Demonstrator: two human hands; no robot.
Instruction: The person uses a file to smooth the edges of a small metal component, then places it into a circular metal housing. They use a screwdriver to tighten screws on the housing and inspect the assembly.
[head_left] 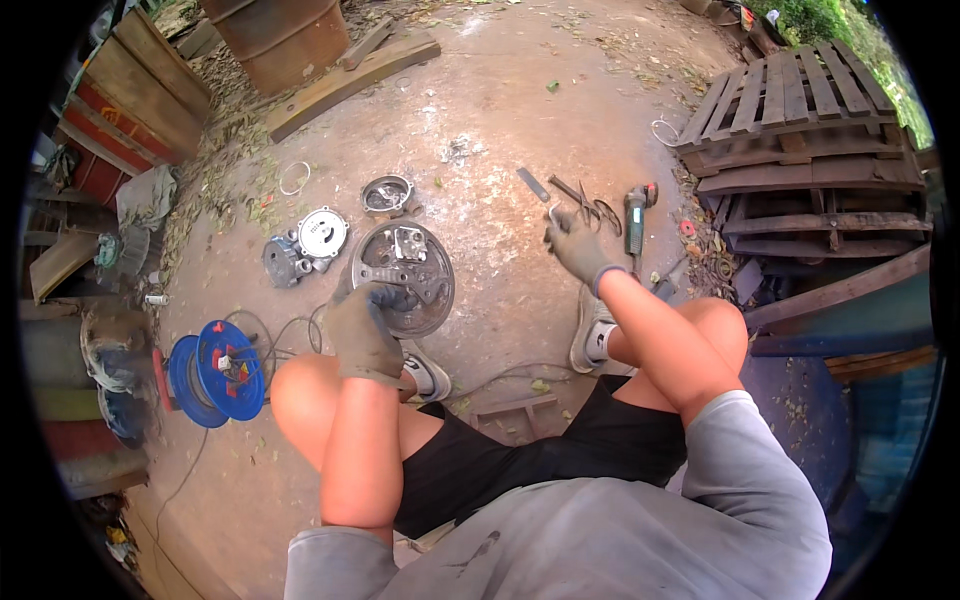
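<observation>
The gloved left hand (pixel 362 330) gripped the near rim of a round metal plate (pixel 405 265). The gloved right hand (pixel 577 243) pinched what seemed a small metal piece, pliers (pixel 590 203) and a grinder (pixel 636 218) lying just beyond it.

I see no screens or signs, and no packages with readable shape anywhere on the ground here. The 1 thing close to a label is the round white face (pixel 322 231) on a grey metal part lying on the concrete, just left of the big round metal plate; it is a pale disc with small dark marks, too small for me to make out. On the blue cable reel (pixel 215 372) at my left there is a small white patch with a red spot at the hub (pixel 225 362), which may be a sticker; I cannot tell.
</observation>
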